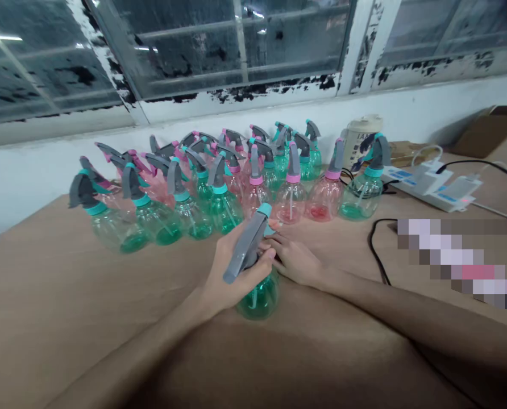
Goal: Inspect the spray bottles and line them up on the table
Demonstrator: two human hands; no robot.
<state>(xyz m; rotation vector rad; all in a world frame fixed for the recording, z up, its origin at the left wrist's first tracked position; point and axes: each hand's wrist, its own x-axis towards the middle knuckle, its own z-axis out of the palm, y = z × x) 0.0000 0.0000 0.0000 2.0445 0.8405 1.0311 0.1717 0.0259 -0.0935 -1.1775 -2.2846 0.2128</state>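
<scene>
A green spray bottle (pixel 257 300) is near the middle of the table (pixel 44 272), well in from the back edge; its gray spray head (pixel 247 247) has a teal tip (pixel 264 209) that points to that edge; the left hand (pixel 230 258) is wrapped tight round the bottle's neck; the right hand (pixel 298 260) is just beside it, with its fingers by the neck, but I cannot tell if they grip; the two hands are close together; a big bunch of other spray bottles (pixel 194 220), pink and green, stands behind, along the back edge; right of them are a white tub (pixel 361 136) and a white power strip (pixel 428 190); a brown box (pixel 487 133) is far right, by the back edge.
</scene>
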